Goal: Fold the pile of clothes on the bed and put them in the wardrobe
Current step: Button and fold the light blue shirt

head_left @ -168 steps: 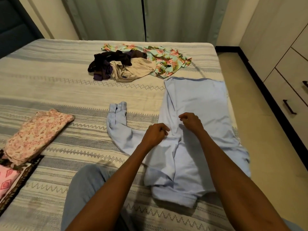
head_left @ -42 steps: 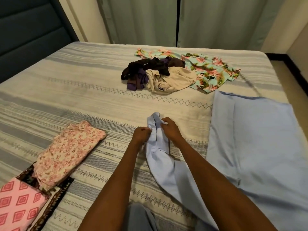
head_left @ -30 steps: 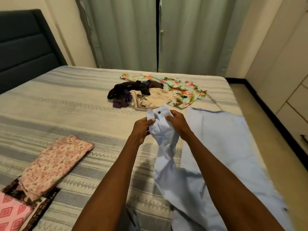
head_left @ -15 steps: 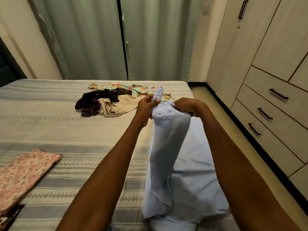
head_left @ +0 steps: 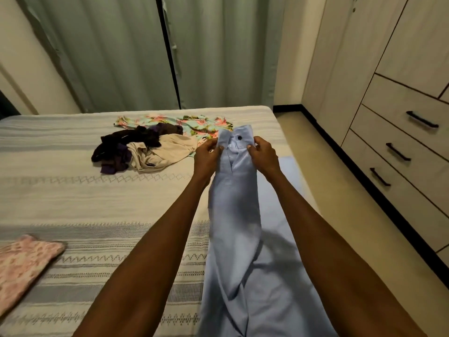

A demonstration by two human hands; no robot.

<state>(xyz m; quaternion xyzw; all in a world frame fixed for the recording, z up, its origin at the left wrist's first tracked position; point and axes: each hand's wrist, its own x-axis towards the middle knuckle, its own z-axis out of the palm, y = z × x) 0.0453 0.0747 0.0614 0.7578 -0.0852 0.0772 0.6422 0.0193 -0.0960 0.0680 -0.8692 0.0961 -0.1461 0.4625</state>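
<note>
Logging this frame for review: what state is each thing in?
Left hand: pinching cuff.
Right hand: pinching cuff.
Blue shirt: sleeve lifted, body on bed.
Clothes pile: unfolded.
Pink floral garment: folded, flat.
Wardrobe drawers: closed.

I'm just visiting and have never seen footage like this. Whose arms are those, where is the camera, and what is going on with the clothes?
There is no machine here: a person wears a wide-angle camera on the head, looking forward and down, so the arms you see are their own. The left hand and right hand each pinch one side of the cuff of a light blue shirt, holding its sleeve up; the rest of the shirt lies on the bed. Farther back on the bed sits an unfolded pile of clothes: dark, beige and floral pieces. At the lower left lies a folded pink patterned garment. The wardrobe, with drawers, stands on the right.
</note>
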